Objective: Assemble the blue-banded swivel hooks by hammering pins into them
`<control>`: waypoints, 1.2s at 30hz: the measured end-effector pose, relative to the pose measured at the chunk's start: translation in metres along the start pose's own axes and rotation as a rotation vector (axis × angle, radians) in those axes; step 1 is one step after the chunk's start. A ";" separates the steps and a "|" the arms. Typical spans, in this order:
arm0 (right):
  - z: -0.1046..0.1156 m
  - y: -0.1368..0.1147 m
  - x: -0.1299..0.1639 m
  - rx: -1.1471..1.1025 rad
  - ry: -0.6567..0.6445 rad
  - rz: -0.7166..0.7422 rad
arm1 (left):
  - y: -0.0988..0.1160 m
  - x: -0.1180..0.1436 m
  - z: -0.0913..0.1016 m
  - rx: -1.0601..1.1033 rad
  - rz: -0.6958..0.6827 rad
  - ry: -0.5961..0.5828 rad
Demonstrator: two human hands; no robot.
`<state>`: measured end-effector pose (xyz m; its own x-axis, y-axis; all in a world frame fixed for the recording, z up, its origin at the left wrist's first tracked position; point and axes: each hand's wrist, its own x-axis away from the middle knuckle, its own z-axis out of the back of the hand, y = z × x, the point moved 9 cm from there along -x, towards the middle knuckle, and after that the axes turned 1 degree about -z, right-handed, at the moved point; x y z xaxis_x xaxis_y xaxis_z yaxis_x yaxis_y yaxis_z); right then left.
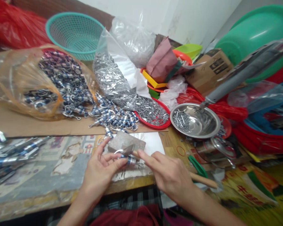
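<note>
My left hand (100, 168) pinches a small blue-and-silver metal fitting (131, 160) between thumb and fingers, close to the near side of a grey metal block (138, 142). In my right hand (171, 172) is a hammer (204, 180), its wooden handle sticking out to the right below the palm. The dark hammer head is over the fitting and the block; whether it touches them I cannot tell. A white sheet (157, 141) lies under the block. Just beyond it, similar blue-and-silver fittings (122, 121) are heaped on cardboard.
An orange-tinted bag (16, 81) spills more fittings at left. Small metal strips fill a clear bag (113, 78) and a red plate (163, 125). A steel bowl (209, 128) holds pins, with a grey tool (235, 77) leaning above it. Long metal parts (16, 157) lie far left.
</note>
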<state>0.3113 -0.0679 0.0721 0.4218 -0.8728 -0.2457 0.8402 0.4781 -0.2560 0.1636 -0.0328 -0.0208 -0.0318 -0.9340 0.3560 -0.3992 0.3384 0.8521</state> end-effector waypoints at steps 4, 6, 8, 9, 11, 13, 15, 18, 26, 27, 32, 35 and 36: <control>-0.005 0.058 -0.003 -0.227 0.095 -0.294 | 0.003 -0.001 0.004 -0.093 -0.025 0.028; -0.016 0.086 -0.002 -0.276 0.058 -0.404 | 0.008 -0.002 0.007 -0.250 -0.063 0.036; -0.030 0.101 -0.006 -0.260 -0.049 -0.411 | 0.018 -0.001 0.010 -0.444 -0.150 0.046; -0.032 0.106 -0.010 -0.215 -0.070 -0.398 | 0.024 0.000 0.010 -0.532 -0.219 0.046; -0.028 0.118 -0.025 -0.073 -0.021 -0.384 | 0.037 0.004 0.007 -0.666 -0.392 0.029; -0.019 0.135 -0.047 0.068 0.064 -0.413 | 0.046 0.008 0.003 -0.759 -0.546 0.005; -0.019 0.153 -0.071 0.138 0.082 -0.456 | 0.051 0.011 -0.002 -0.816 -0.647 -0.013; -0.029 0.172 -0.102 0.183 0.013 -0.483 | 0.053 0.010 -0.010 -0.842 -0.685 -0.072; -0.024 0.179 -0.097 0.177 0.003 -0.481 | 0.053 0.006 -0.014 -0.763 -0.586 -0.133; -0.019 0.175 -0.093 0.158 0.024 -0.472 | 0.053 0.006 -0.013 -0.758 -0.584 -0.133; -0.001 0.107 -0.073 -0.058 0.158 -0.331 | 0.055 0.007 -0.008 -0.741 -0.569 -0.070; 0.006 0.043 -0.062 -0.462 0.256 -0.106 | 0.058 0.008 -0.006 -0.731 -0.573 -0.014; 0.006 0.027 -0.059 -0.564 0.268 -0.056 | 0.059 0.009 -0.006 -0.725 -0.579 -0.007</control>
<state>0.3111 -0.0044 0.0855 0.2208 -0.8782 -0.4243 0.5183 0.4742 -0.7117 0.1450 -0.0201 0.0350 -0.0132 -0.9796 -0.2007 0.3159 -0.1946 0.9286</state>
